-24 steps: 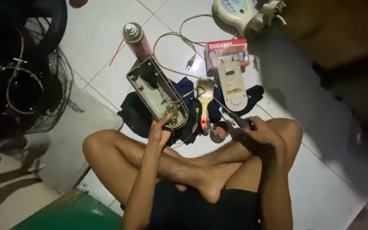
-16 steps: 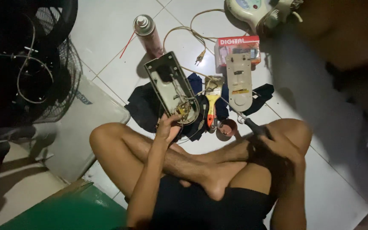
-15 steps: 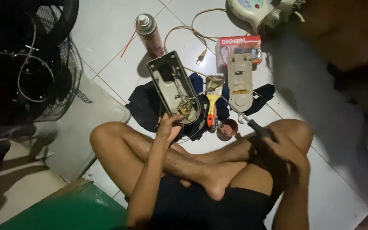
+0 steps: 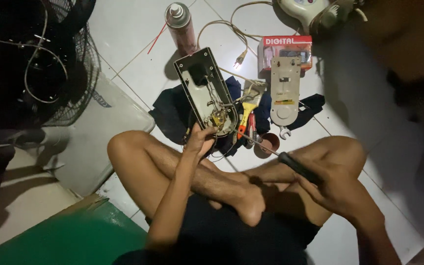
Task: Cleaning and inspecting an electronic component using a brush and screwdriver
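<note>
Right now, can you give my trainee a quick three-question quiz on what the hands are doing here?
1. True or false: the left hand grips the opened grey oblong casing with exposed wiring.
2. What does the right hand hold? A black-handled screwdriver, B paintbrush, C spanner.
3. Fill in: the red spray can lies on the white ___ floor.

Key: 1 true; 2 A; 3 tiled.

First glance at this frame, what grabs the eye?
The opened grey casing with bare wiring, propped at centre by the left hand. The right hand holds a screwdriver aimed at it, above crossed legs. A spray can stands on the tiles behind.
</note>
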